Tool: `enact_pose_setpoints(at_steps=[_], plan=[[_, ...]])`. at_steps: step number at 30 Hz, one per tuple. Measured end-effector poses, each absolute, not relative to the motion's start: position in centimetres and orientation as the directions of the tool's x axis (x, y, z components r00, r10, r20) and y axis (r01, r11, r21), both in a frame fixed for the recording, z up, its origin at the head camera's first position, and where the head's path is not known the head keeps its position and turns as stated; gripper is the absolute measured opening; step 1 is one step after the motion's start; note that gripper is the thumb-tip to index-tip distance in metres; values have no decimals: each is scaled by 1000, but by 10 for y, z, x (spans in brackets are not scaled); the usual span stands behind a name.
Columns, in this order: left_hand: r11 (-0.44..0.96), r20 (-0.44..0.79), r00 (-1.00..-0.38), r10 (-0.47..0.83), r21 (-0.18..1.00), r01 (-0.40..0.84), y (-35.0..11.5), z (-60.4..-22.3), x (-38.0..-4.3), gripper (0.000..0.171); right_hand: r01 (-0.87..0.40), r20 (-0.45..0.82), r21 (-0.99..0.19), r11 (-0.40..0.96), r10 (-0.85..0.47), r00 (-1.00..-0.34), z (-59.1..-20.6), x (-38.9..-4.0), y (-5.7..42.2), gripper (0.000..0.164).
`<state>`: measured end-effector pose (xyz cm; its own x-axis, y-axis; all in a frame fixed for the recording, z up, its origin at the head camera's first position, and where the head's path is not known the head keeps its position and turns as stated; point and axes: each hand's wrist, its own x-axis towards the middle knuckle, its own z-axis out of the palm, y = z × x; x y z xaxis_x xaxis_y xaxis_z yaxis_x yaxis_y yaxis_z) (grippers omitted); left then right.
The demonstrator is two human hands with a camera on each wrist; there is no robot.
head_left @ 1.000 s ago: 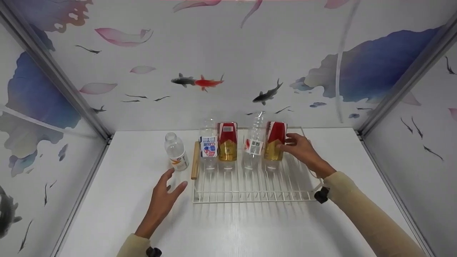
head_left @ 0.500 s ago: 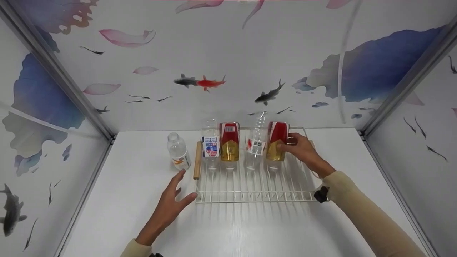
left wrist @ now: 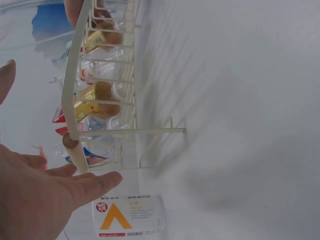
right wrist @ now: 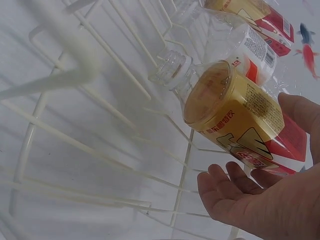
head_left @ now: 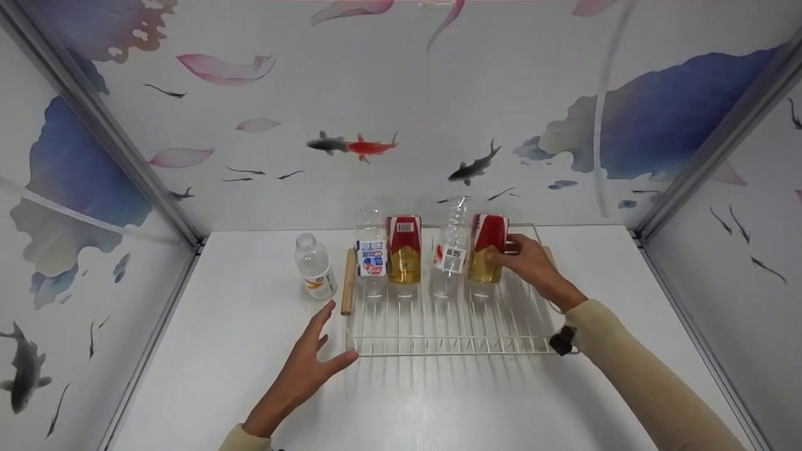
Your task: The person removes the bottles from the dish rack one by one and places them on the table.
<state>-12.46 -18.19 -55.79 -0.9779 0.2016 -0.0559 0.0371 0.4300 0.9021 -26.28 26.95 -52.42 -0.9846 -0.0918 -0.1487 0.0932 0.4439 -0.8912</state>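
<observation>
In the head view my right hand (head_left: pixel 529 260) holds a red-and-gold labelled bottle (head_left: pixel 487 249) at the right end of a row in a white wire rack (head_left: pixel 438 354). This bottle is neck down, thumb on its front and fingers round its far side; the right wrist view shows its capless neck (right wrist: pixel 172 70) over the wires. My left hand (head_left: pixel 307 363) is open and empty, thumb and fingers spread, by the rack's front left corner. Just beyond its fingertips a clear bottle (head_left: pixel 315 266) with an orange-marked label stands upright on the table.
Left in the row are a blue-and-white labelled bottle (head_left: pixel 372 258), another red-and-gold bottle (head_left: pixel 405 250) and a clear bottle (head_left: pixel 450 255) with a white label. A wooden handle (head_left: pixel 348 282) runs along the rack's left side. A printed wall (head_left: pixel 407 94) rises behind the table.
My left hand has moved right and slightly nearer, towards the rack's front left corner. My right hand and its bottle keep their place. The whole head view has shifted slightly.
</observation>
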Motion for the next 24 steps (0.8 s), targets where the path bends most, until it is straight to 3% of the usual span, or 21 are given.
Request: enact_pose_setpoints(at_steps=[24], plan=[[359,-84,-972,218,934,0,-164,-570,-130,133,164,-204,-899,406,-57,-977,-528,-268,261,89]])
